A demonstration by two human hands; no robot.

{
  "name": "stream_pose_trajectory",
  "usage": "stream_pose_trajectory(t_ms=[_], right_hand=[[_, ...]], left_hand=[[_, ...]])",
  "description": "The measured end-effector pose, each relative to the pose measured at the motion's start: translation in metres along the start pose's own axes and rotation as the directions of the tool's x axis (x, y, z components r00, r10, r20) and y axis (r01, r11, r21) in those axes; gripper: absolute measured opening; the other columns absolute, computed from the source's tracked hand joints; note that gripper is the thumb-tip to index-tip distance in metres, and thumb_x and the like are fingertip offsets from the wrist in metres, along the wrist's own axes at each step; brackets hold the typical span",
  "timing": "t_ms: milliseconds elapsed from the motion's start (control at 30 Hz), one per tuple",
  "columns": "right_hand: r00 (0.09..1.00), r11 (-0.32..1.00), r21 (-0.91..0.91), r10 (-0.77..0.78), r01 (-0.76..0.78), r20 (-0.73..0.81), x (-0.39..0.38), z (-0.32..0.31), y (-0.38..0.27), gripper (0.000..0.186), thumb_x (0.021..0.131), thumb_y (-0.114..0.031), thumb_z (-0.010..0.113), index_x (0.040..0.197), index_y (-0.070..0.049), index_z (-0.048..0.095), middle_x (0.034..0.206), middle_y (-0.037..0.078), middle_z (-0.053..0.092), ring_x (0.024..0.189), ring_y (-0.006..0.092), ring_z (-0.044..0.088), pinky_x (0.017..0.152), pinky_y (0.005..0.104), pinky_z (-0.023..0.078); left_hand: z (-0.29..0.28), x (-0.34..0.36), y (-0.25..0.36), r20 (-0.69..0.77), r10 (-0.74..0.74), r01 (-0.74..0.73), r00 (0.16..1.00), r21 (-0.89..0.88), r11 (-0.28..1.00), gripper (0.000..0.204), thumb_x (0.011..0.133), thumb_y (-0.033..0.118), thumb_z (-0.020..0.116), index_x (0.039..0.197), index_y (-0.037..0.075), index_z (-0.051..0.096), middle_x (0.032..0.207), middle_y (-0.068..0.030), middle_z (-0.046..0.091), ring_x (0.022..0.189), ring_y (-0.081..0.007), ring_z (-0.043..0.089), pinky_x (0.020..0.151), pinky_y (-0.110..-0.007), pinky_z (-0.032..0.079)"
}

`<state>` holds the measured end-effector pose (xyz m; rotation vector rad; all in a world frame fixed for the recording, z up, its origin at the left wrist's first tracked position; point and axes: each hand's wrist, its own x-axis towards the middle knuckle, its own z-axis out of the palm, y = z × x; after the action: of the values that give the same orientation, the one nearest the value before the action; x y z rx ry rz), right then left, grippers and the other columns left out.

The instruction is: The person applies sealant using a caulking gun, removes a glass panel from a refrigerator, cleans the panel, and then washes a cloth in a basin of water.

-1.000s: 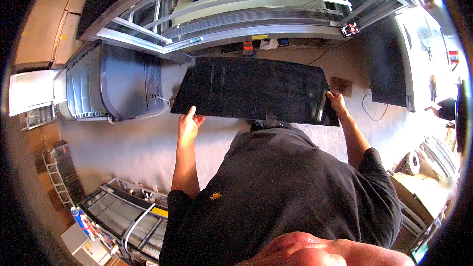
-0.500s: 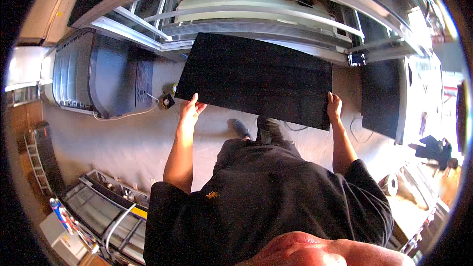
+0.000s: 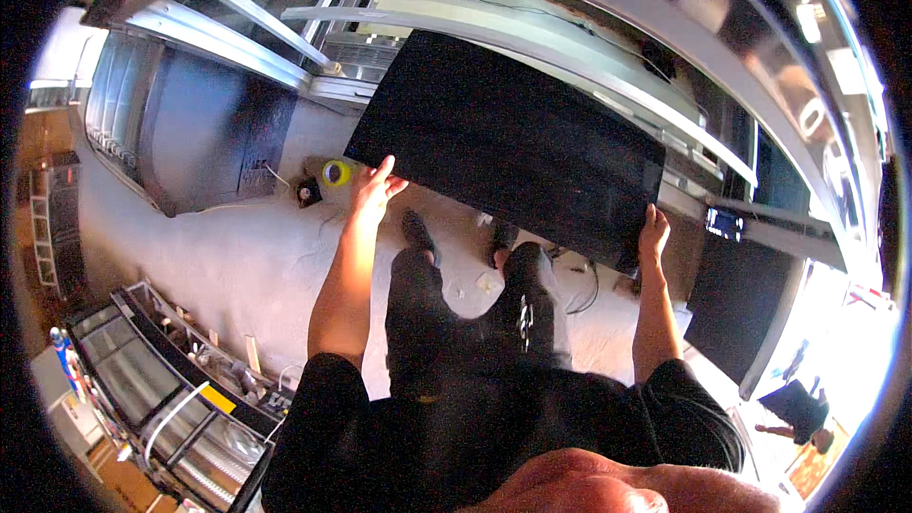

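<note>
I hold a flat, black rectangular panel (image 3: 513, 142) out in front of me, tilted so its right end lies nearer. My left hand (image 3: 375, 192) grips its near left corner, with the thumb side at the edge and other fingers partly underneath. At the right end, my right hand (image 3: 654, 236) is closed on the short edge near the corner. The panel's far edge reaches the opening of a large metal-framed case (image 3: 228, 49), alongside a pale rail (image 3: 579, 66). Whether panel and rail touch, I cannot tell.
A yellow tape roll (image 3: 335, 173) and a small black fan-like part (image 3: 306, 192) lie on the floor at left. A dark cabinet (image 3: 214, 128) stands beyond them. Another glass-topped unit (image 3: 142, 361) is behind left. A person (image 3: 803, 413) is at far right.
The panel has moved forward, its far edge now up against the case's opening. My view has turned, and my legs now show further apart. Both hands keep their hold.
</note>
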<state>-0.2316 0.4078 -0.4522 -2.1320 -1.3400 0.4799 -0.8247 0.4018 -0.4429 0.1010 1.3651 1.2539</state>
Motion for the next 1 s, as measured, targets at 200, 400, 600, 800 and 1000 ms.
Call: stream_pose_trajectory(t_ms=[200,400,600,800,1000], right_hand=[[0.998,0.999,-0.026,0.033,-0.031,0.061,0.073,0.079,-0.015,0.052,0.097,-0.043,0.048,0.089,0.006,0.064,0.071,0.022,0.061,0.064,0.0249,0.051,0.064,0.0424,0.043],[0.998,0.996,-0.084,-0.015,0.020,0.055,0.151,0.157,-0.042,0.051,0.095,-0.044,0.051,0.097,0.004,0.066,0.078,0.020,0.064,0.070,0.0235,0.052,0.070,0.0390,0.044],[0.991,0.991,0.036,-0.128,0.129,-0.045,0.222,0.239,-0.060,0.046,0.094,-0.041,0.054,0.112,0.000,0.065,0.099,0.021,0.067,0.094,0.0313,0.062,0.082,0.0412,0.045],[0.967,0.960,-0.131,-0.254,0.249,-0.025,0.275,0.294,-0.066,0.042,0.095,-0.033,0.053,0.122,-0.003,0.059,0.123,0.018,0.060,0.114,0.0290,0.055,0.094,0.0381,0.041],[0.969,0.850,0.485,-0.246,0.209,0.013,0.294,0.339,-0.106,0.037,0.088,-0.037,0.068,0.074,-0.002,0.068,0.067,0.004,0.061,0.064,0.0129,0.050,0.057,0.0313,0.040]], left_hand=[[0.009,0.120,0.007,0.035,0.147,-0.147,0.989,0.005,0.989,0.036,0.081,0.019,0.077,0.083,0.007,0.043,0.073,-0.0039,0.051,0.059,-0.0162,0.057,0.056,-0.035,0.061],[0.025,0.213,0.045,-0.017,0.217,-0.217,0.976,-0.035,0.975,0.035,0.081,0.016,0.076,0.079,0.008,0.042,0.071,-0.0078,0.052,0.059,-0.0193,0.059,0.057,-0.037,0.061],[0.034,0.281,0.076,-0.088,0.265,-0.271,0.960,-0.066,0.960,0.030,0.082,0.007,0.073,0.093,0.002,0.045,0.080,-0.0113,0.054,0.070,-0.0237,0.059,0.066,-0.039,0.062],[0.047,0.330,0.101,-0.188,0.300,-0.308,0.935,-0.016,0.951,0.014,0.086,-0.001,0.063,0.085,-0.006,0.050,0.085,-0.0155,0.056,0.066,-0.0234,0.061,0.058,-0.033,0.061],[0.037,0.380,0.119,-0.130,0.348,-0.358,0.928,-0.056,0.932,0.010,0.087,-0.001,0.060,0.091,-0.008,0.054,0.094,-0.0167,0.057,0.076,-0.0268,0.062,0.063,-0.033,0.062]])
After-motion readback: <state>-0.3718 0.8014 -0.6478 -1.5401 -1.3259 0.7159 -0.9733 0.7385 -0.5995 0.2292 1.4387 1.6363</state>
